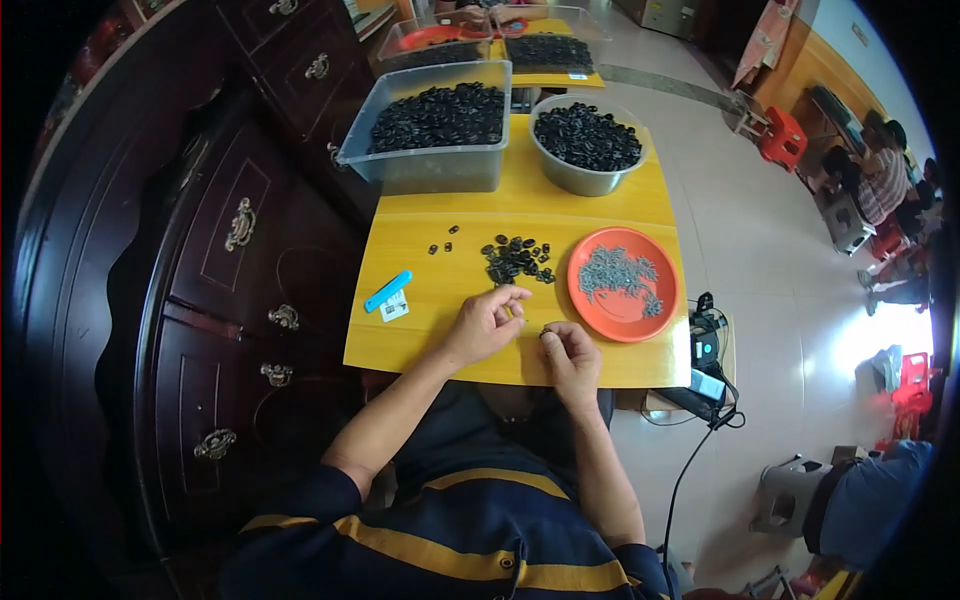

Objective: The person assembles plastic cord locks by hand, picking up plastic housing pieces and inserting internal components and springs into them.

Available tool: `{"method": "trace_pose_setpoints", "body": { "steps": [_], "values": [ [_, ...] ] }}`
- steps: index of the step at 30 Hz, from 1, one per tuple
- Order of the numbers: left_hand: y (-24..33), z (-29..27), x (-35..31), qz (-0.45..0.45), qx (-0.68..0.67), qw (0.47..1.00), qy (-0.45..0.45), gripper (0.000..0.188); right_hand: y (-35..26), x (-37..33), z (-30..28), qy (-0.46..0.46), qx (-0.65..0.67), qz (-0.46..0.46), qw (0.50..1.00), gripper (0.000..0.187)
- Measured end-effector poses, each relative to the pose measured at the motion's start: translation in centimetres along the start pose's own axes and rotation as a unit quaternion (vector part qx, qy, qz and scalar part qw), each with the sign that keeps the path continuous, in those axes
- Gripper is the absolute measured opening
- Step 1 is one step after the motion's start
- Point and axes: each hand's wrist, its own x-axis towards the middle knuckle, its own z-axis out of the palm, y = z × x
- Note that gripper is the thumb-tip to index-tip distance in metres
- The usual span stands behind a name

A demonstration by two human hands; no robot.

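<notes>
My right hand (pixel 572 362) is by the table's near edge, thumb and forefinger pinched on a small black plastic piece (pixel 545 333). To its left, my left hand (pixel 488 325) hovers with loosely curled fingers, a gap between them and nothing visible inside. Just beyond its fingertips lies a loose pile of small black oval plastic pieces (pixel 513 260). Several more black pieces (pixel 447 247) lie apart on the left. An orange-red round plate (pixel 622 329) beside my right hand holds many small grey metal-looking parts (pixel 617 272).
A clear rectangular bin (pixel 440 178) and a round tub (pixel 580 180), both full of black pieces, stand at the yellow table's (pixel 420 215) far end. A blue-handled tool (pixel 388 291) lies on a white label at left. Dark cabinets (pixel 225 250) border the left; cables (pixel 708 335) sit right.
</notes>
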Motion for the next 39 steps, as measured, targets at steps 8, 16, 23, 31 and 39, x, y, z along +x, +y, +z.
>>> {"method": "trace_pose_setpoints", "body": {
  "steps": [8,16,23,31,39],
  "values": [
    [-1.0,-1.9,0.6,0.085,0.312,0.941,0.100,0.029,-0.3,-0.1,0.6,0.000,0.040,0.012,0.999,0.008],
    [-0.7,-1.8,0.2,0.094,0.302,0.945,0.079,0.024,0.0,0.1,0.5,-0.001,0.033,-0.007,0.999,0.008],
    [-0.8,-1.3,2.0,0.091,0.307,0.943,0.093,0.020,0.1,0.0,0.3,-0.005,0.030,-0.003,1.000,0.008],
    [-1.4,-0.8,2.3,0.089,0.317,0.941,0.081,0.016,-0.3,0.0,0.6,0.001,0.032,-0.003,0.999,0.009],
    [-1.1,-1.2,2.3,0.018,0.296,0.955,0.019,0.014,-0.3,0.0,0.6,-0.001,0.026,-0.018,0.999,0.009]
  ]
}}
